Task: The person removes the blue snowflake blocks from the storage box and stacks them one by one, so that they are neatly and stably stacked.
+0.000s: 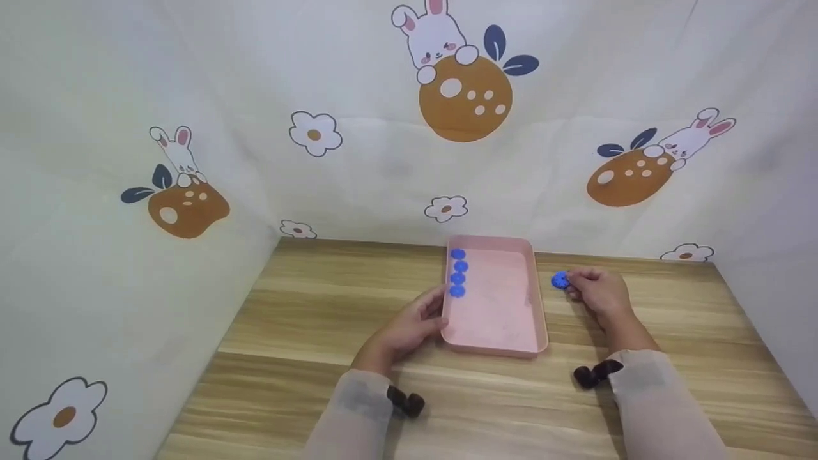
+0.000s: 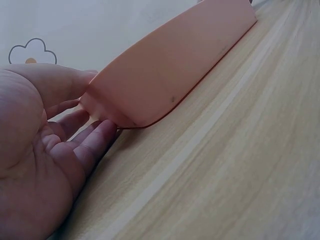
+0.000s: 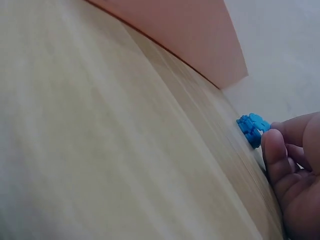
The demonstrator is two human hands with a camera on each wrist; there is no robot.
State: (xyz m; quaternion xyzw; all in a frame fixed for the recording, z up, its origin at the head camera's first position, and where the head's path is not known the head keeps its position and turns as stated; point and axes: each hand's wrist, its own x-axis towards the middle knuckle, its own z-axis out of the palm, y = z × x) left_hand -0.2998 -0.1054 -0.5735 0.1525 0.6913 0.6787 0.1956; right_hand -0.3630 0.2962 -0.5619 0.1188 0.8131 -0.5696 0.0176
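Observation:
A shallow pink tray (image 1: 495,300) lies lengthwise on the wooden table. My left hand (image 1: 412,322) holds its left side, with the thumb at the rim and fingertips low against the outer wall, by the corner in the left wrist view. Inside the tray, several small blue flower-shaped pieces (image 1: 457,278) form a column along the left wall. Just right of the tray, my right hand (image 1: 601,294) pinches another blue flower-shaped piece (image 3: 250,129) between thumb and fingertip. It has a scalloped edge and looks layered in the right wrist view, close over the table.
Wood-grain table (image 1: 307,332) surrounds the tray. A pale cloth backdrop (image 1: 358,185) printed with rabbits, oranges and flowers stands behind and on both sides, close to the tray's far end. Dark wrist-worn devices (image 1: 597,374) sit at both sleeve cuffs.

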